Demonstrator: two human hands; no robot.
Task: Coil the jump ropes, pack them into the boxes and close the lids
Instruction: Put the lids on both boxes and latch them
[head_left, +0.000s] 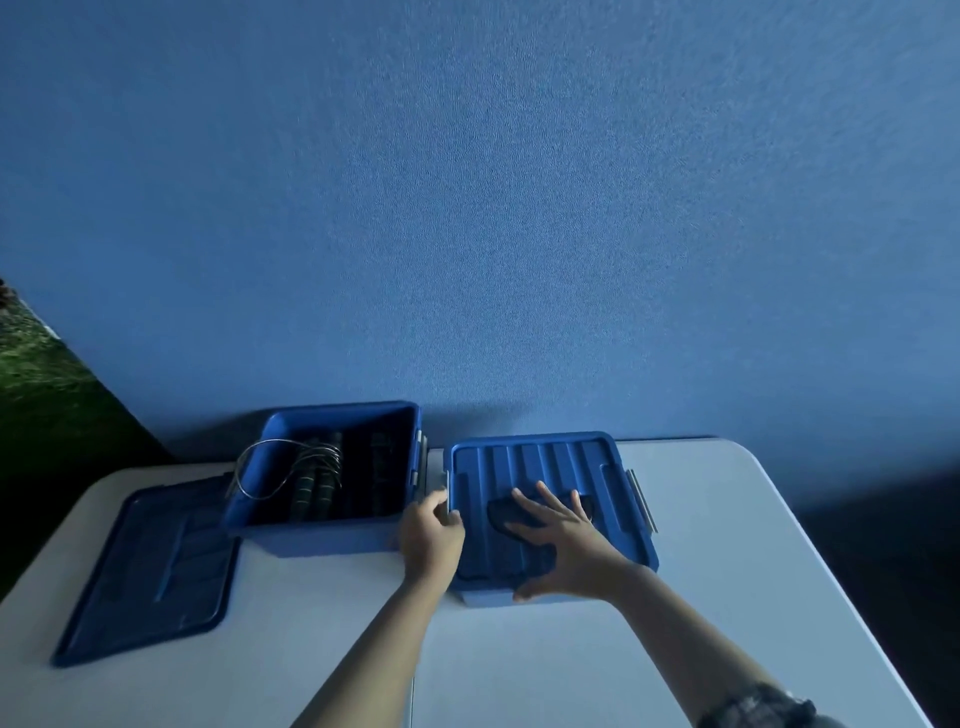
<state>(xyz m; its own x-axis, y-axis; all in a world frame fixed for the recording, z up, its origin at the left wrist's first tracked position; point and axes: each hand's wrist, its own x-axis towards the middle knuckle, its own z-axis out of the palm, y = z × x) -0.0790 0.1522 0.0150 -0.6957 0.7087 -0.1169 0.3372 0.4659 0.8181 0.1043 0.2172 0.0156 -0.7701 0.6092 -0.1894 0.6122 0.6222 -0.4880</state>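
Two blue plastic boxes stand on a white table. The right box (636, 545) has its ribbed lid (540, 462) on top. My right hand (563, 540) lies flat on that lid with fingers spread, pressing down. My left hand (431, 535) grips the lid's left edge at the side latch (445, 480), fingers curled round it. The left box (311, 538) is open and holds jump ropes (311, 483) with dark handles; thin wire loops stick out over its left rim. Its lid (145, 571) lies flat on the table to the left.
The white table (727, 597) ends close behind the boxes at a blue wall (519, 208). Its right edge falls away to dark floor. Green ground shows at the far left. A latch (642, 499) stands out on the right box's right side.
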